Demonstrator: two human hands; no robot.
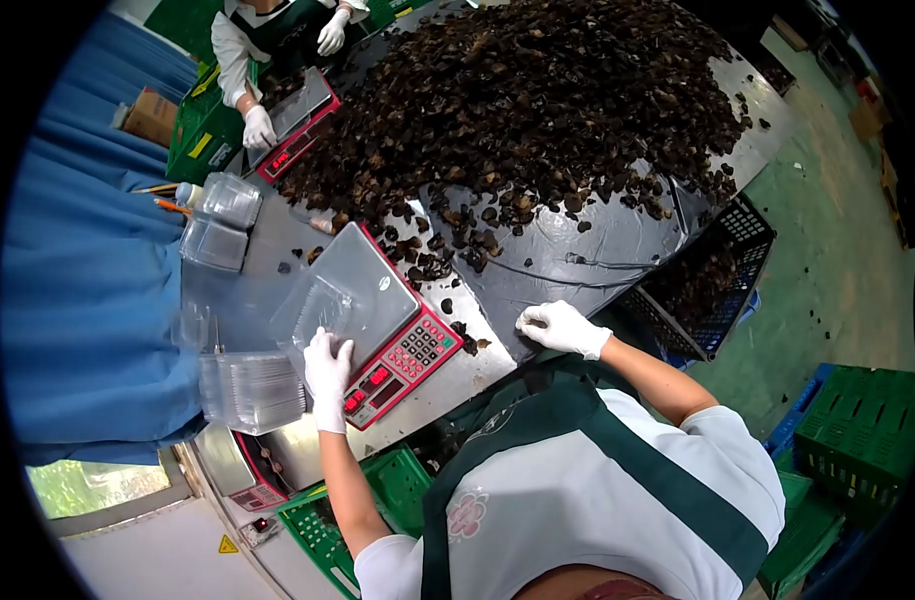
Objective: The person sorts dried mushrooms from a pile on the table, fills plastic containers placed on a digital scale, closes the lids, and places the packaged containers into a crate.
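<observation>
Touching the near edge of the clear tray [330, 312] with the fingertips of our left hand [328, 385], we hold the thumb a little apart from the fingers. The fingers point up and away from us, only slightly bent, and we cannot tell whether they pinch the rim or just rest against it. Our right hand [568, 333] is well apart from the tray, at the near edge of the table [486, 372]; its fingers curl in and bunch against the thumb, and we cannot tell whether anything small is between them. Both our hands wear white gloves.

The tray is on the left part of the scale [386, 285], reaching past the pan's edge. It is thin and see-through, with ribbed walls that catch the light, and we can see the grey pan through it. Red digits glow on the scale's panel, too small for us to read. Just beside our left hand we have a stack of clear boxes [256, 390].

Beyond the scale a broad heap [518, 100] of dark, curled, leathery pieces spreads over the table, and a few loose ones lie close to the keypad. Across from us, a co-worker's gloved hand [260, 128] is at a second scale [300, 143].
</observation>
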